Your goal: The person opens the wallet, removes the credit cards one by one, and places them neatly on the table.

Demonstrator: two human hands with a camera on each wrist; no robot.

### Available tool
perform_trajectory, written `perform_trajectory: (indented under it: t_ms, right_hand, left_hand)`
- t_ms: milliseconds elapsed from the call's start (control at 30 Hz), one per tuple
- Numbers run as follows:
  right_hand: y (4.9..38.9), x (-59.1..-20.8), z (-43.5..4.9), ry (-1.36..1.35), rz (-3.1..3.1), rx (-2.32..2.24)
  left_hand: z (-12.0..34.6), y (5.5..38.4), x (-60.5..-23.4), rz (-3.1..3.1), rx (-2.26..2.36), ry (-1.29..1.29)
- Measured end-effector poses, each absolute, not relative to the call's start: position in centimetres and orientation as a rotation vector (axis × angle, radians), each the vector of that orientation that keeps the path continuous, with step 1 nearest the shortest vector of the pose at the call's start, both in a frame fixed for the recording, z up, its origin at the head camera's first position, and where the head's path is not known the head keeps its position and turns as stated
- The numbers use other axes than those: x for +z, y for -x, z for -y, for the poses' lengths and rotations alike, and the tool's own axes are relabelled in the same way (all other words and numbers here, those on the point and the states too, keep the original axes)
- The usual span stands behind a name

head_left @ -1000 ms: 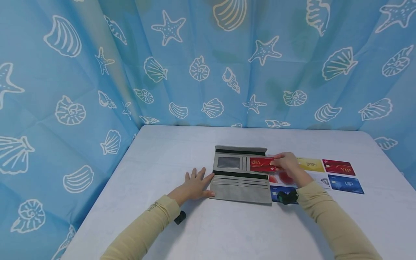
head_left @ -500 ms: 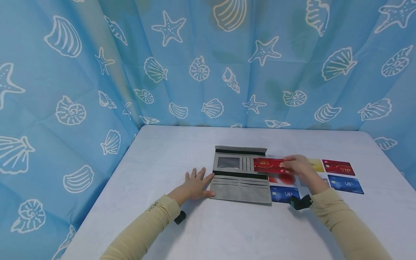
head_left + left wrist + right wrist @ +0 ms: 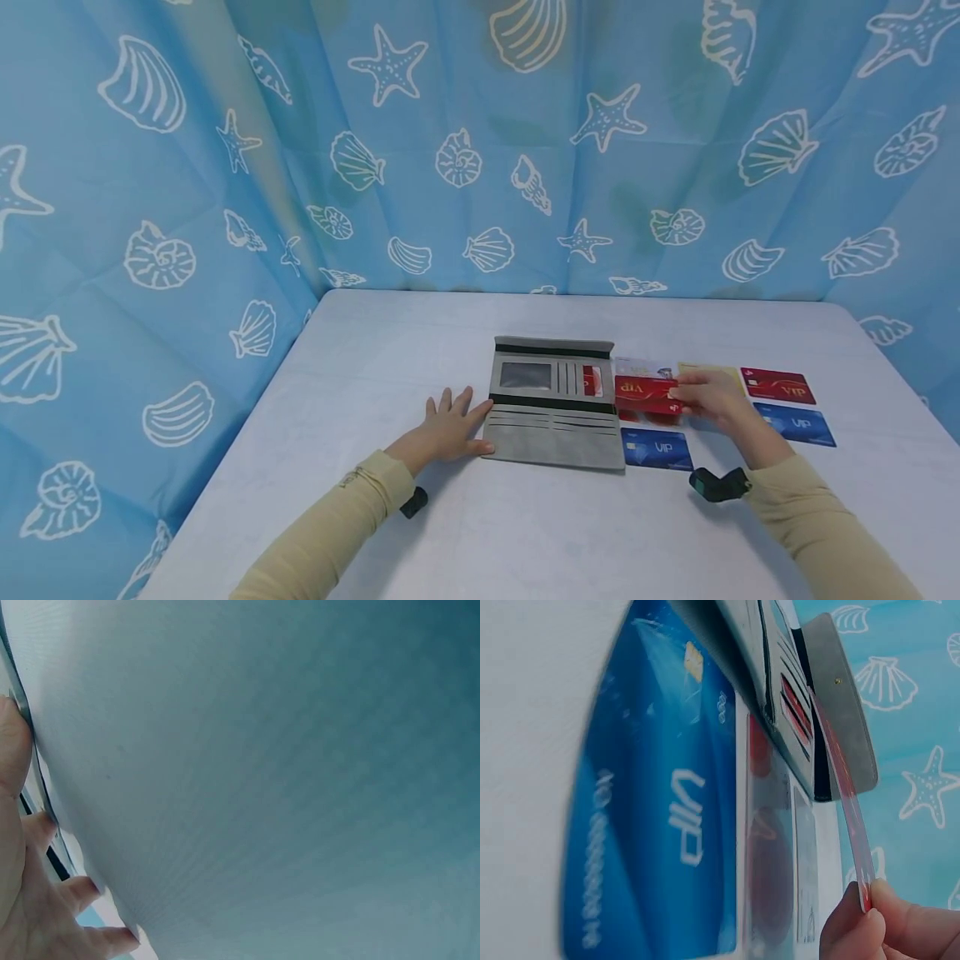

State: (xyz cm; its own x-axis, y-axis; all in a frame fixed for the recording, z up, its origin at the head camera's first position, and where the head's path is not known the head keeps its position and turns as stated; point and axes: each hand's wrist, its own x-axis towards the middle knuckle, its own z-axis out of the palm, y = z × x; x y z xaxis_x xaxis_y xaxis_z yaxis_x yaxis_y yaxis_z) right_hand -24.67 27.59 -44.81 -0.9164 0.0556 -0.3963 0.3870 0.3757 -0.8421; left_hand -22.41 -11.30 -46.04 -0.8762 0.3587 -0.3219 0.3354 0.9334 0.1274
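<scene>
A grey wallet point(image 3: 553, 443) lies unfolded on the table, with card slots and a dark window pocket. My left hand point(image 3: 447, 431) has its fingers spread at the wallet's left edge, thumb and index fingertip on it; in the left wrist view the fingers point(image 3: 79, 892) reach along the tabletop. My right hand point(image 3: 712, 398) pinches the right end of a red VIP card point(image 3: 643, 394) between thumb and fingers. That card is seen edge-on in the right wrist view, raised above the other cards. Another red card point(image 3: 592, 381) shows in a slot at the wallet's right side.
Right of the wallet lie a blue VIP card point(image 3: 657, 450), a pale card point(image 3: 645, 367) and a partly covered red-and-white card point(image 3: 663, 418). Farther right are a yellow card point(image 3: 738, 372), a red card point(image 3: 778, 387) and another blue card point(image 3: 795, 424). A blue curtain point(image 3: 420, 167) hangs behind.
My right hand has drawn the red VIP card rightward out from over the wallet's slots, uncovering the red card in the slot and the blue card below. The left hand has stayed in place.
</scene>
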Motion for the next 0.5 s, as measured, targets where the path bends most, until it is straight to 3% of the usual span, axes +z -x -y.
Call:
perform_trajectory:
  t_ms: [500]
  right_hand:
    - [22.5, -44.6, -29.7, -0.466, -2.348, -1.538]
  left_hand:
    - [11.3, 22.5, -46.2, -2.741, 0.102, -0.506]
